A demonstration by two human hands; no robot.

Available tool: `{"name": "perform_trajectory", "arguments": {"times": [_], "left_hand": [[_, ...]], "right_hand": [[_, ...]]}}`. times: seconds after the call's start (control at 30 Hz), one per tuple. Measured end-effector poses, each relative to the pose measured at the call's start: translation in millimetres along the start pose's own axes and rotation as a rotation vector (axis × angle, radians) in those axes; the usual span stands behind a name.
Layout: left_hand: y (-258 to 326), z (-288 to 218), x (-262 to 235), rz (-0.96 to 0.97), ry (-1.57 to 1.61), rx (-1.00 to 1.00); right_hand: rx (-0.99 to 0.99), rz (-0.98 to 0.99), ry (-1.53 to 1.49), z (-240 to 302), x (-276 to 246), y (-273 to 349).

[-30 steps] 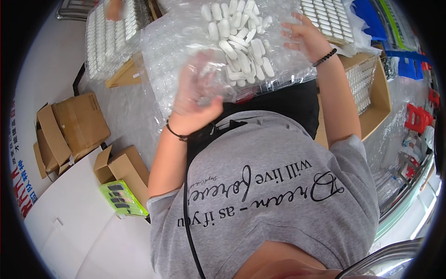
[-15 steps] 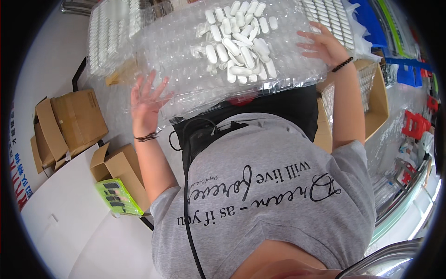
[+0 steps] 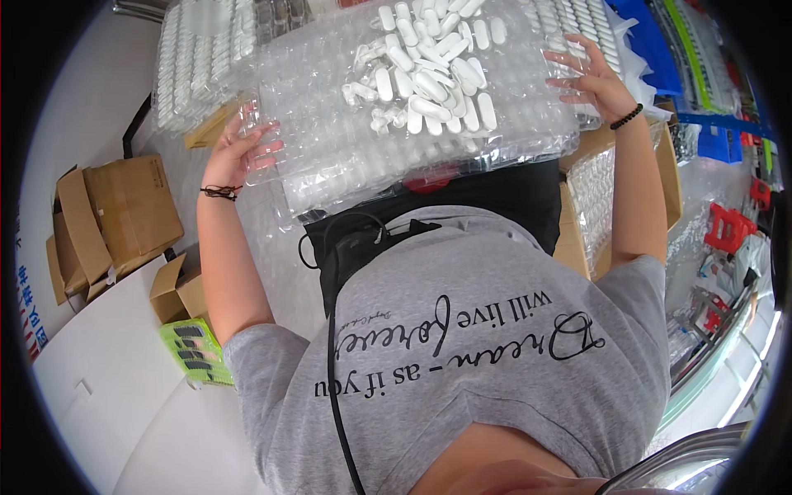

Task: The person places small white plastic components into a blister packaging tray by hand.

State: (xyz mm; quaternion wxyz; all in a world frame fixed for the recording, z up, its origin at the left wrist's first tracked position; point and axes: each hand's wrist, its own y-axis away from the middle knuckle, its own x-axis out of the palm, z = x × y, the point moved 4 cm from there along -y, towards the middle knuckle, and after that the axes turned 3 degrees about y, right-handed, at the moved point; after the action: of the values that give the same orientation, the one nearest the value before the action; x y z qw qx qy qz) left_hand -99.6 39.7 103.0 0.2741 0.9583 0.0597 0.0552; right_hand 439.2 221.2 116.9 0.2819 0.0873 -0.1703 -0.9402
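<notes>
A clear plastic blister tray (image 3: 318, 115) with rows of moulded pockets lies in front of my body. On it is a loose heap of small white oblong pieces (image 3: 433, 82), rounded at the ends. My left hand (image 3: 238, 153) is at the tray's left edge, its fingers apart and slightly bent toward the plastic. At the opposite edge, my right hand (image 3: 596, 82) has its fingers spread against or just over the clear plastic. Whether either hand presses on the tray is hard to tell. No white piece is in my fingers.
Trays full of white pieces stand at the back left (image 3: 202, 62) and back right (image 3: 569, 29). An open carton (image 3: 668, 181) holding clear trays sits below my right arm. Brown cartons (image 3: 132, 214) and a green pack (image 3: 196, 353) are at left. Blue bins (image 3: 648, 41) stand farther right.
My left hand has moved left, from over the plastic to its left edge. My right hand has shifted slightly right. The tray's left side and some white pieces have shifted.
</notes>
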Motion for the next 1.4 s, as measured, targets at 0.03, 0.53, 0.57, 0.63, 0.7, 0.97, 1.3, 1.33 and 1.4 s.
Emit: {"name": "perform_trajectory", "arguments": {"times": [0.03,0.53,0.57,0.63,0.7,0.97,1.3,1.33,1.4], "left_hand": [[2,0,1,0.0,0.001,0.002],[22,-18,4,-0.254,-0.078,0.366],[22,-17,3,-0.262,-0.074,0.376],[24,-14,2,-0.27,-0.071,0.388],[29,-9,0,-0.275,-0.027,0.379],[42,8,-1,-0.303,0.055,0.395],[43,-6,4,-0.367,0.038,0.435],[43,-6,4,-0.366,0.038,0.437],[45,-7,3,-0.394,0.039,0.474]], "right_hand": [[-0.001,0.001,0.002,-2,-3,0],[-0.349,-0.11,0.066,9,11,-25],[-0.361,-0.111,0.049,8,12,-27],[-0.376,-0.112,0.032,8,13,-27],[-0.36,-0.166,0.019,8,15,-23],[-0.357,-0.177,-0.047,-1,20,-15],[-0.475,-0.211,-0.025,6,25,-28],[-0.476,-0.212,-0.025,6,24,-28],[-0.501,-0.221,-0.044,6,25,-28]]}}
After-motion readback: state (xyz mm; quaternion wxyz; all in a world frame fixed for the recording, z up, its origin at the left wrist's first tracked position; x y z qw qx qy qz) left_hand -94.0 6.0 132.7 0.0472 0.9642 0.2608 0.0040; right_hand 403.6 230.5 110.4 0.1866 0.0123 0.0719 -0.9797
